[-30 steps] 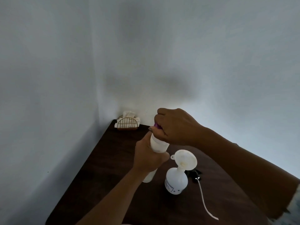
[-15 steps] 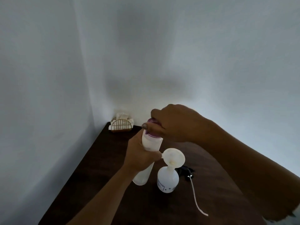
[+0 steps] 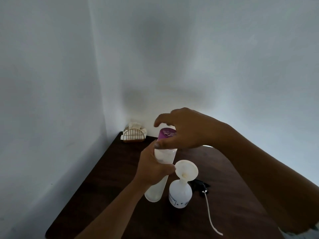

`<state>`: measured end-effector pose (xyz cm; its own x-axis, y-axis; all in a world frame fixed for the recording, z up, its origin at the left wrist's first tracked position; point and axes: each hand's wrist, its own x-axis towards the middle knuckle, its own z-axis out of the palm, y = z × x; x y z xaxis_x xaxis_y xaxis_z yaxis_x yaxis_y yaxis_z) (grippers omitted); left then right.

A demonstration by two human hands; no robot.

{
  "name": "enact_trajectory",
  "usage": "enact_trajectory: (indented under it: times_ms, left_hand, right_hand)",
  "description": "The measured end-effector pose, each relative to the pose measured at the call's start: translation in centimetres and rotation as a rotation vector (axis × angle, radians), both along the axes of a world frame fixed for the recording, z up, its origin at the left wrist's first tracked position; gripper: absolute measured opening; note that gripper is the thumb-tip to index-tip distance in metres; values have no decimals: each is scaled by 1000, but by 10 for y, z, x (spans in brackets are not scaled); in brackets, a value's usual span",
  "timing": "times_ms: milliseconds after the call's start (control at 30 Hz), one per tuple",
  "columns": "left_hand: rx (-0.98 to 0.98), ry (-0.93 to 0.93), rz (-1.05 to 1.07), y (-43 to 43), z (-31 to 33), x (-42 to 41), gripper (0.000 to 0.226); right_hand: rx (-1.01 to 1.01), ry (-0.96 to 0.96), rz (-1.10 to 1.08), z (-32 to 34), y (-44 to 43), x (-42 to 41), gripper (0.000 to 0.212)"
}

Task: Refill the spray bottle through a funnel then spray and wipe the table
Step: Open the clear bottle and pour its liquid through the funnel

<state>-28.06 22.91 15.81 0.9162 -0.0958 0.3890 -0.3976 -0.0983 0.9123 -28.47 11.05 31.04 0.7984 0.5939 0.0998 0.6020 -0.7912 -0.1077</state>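
My left hand grips a tall translucent white refill bottle around its middle, holding it above the dark table. Its purple cap is on top, and my right hand pinches the cap with thumb and curled fingers, the index finger lifted. Just to the right stands the round white spray bottle with a white funnel in its neck. The black spray head with its white dip tube lies on the table behind and right of it.
A gold wire holder with white napkins sits in the far table corner against the wall. White walls close the left and back sides. The table's left edge runs diagonally toward me.
My right hand has turned on the purple cap, so the cap's top now shows. The bottle and both hands sit slightly lower and left against the funnel as my head moved.
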Motion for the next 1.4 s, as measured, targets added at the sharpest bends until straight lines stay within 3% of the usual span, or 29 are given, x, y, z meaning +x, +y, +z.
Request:
enact_trajectory:
  times_ms: [67,133,200,300,400,467,600,733,833,933,1033,1133,1267,1400]
  left_hand:
    - [21,2,6,-2,1,-2,47]
    - [19,-2,2,-3,1,-5,47]
    - [11,-3,4,-4,0,-6,48]
    - [15,-2,-12,-5,-1,-5,46]
    - [20,-9,-9,-7,-2,-6,47]
    - [4,-7,-1,-8,-3,-6,47]
    - [31,-4,-7,-12,-6,-5,46]
    - [32,-6,-43,-19,-8,-6,50]
    - [20,-3,-61,-23,-11,-4,51]
    - [36,-3,-46,-27,-11,-2,51]
    - [46,-21,-69,-29,-14,0,50]
    - [56,-13,-72,-33,-17,0,48]
    - [47,9,-88,-39,-20,2,50]
    - [22,30,-94,-39,-24,5,55]
  right_hand:
    - [-36,-37,-1,-2,-1,1,41]
    - [-39,47,89,0,-3,0,26]
    - [13,125,106,1,-4,-1,34]
    - [27,68,-31,-2,-5,-1,51]
    - [-25,113,63,-4,-9,-1,31]
    - [5,175,107,-3,-12,-2,36]
    - [52,96,-73,-12,-17,0,58]
    - [-1,166,27,-14,-25,1,32]
    - [77,217,19,-17,-31,1,43]
    - [65,93,-125,-25,-37,3,56]
    - [71,175,-20,-23,-42,0,40]
    - [68,261,56,-21,-49,-3,41]
    - [222,279,52,-25,-53,-4,20]
    - [351,240,44,-30,-62,-1,22]
